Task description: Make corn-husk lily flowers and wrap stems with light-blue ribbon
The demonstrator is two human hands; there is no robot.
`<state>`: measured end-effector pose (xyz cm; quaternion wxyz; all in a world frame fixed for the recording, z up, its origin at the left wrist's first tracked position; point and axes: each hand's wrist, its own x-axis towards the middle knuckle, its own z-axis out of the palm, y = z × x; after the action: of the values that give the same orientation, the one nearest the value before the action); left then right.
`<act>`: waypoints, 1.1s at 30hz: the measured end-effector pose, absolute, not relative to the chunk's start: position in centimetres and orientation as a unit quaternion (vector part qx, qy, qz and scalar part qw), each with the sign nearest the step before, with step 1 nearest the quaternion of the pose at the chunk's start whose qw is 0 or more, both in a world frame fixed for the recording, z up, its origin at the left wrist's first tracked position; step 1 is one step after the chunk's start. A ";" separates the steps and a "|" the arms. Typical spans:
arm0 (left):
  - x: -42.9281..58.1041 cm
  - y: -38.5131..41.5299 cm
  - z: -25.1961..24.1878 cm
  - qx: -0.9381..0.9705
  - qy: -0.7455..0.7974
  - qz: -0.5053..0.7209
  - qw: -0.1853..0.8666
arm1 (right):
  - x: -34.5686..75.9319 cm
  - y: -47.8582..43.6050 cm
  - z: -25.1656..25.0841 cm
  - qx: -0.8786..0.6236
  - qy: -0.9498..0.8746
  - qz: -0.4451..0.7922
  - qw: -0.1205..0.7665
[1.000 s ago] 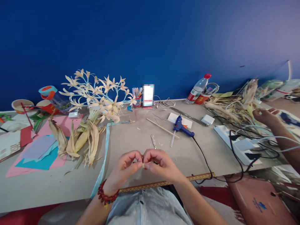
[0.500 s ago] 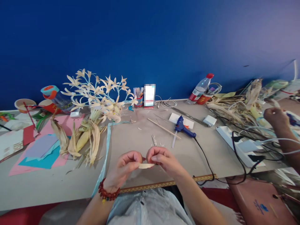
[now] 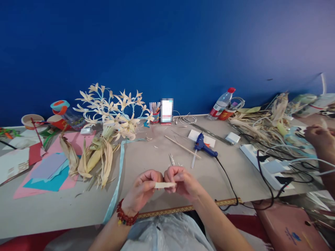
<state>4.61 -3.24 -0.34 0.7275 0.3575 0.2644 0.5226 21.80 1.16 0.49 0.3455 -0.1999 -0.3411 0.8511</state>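
Between my two hands stretches a small pale strip of corn husk [image 3: 162, 185], held level above the table near its front edge. My left hand [image 3: 143, 188] pinches the strip's left end. The other end sits in the fingertips of my right hand [image 3: 182, 181]. Just beyond my hands lie small tweezers [image 3: 172, 159] and some scraps. A blue glue gun [image 3: 204, 145] rests to the right, with a thin wooden stick [image 3: 183, 147] beside it. Husk flowers on pale blue stems [image 3: 115, 108] stand at the back left.
Corn husks [image 3: 94, 158] and coloured paper [image 3: 49, 174] lie left, beside a light blue ribbon [image 3: 119, 177]. A phone [image 3: 166, 111] stands by the wall. Right are a bottle [image 3: 222, 104], a power strip [image 3: 264, 167] with cables, and another person's hand [image 3: 320, 137].
My right fingers have shifted on the strip, and more of its face shows. The view has tilted slightly. At the right, the other person's hand has moved further right.
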 end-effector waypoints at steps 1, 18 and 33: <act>4.6 -3.2 -0.4 0.355 0.266 0.534 0.720 | 21.9 1.2 0.5 -0.198 -0.326 0.850 0.364; 4.2 -2.3 0.1 0.356 0.242 0.578 0.694 | 22.5 2.2 0.6 -0.218 -0.354 0.805 0.423; 3.8 -1.8 0.3 0.499 0.373 0.471 0.625 | 21.2 1.2 3.0 -0.357 -0.581 0.654 0.329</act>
<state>3.77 -1.85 0.26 0.6246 0.4992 0.3728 0.4709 21.24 1.24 3.01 0.3287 -0.3569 -0.5810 0.6535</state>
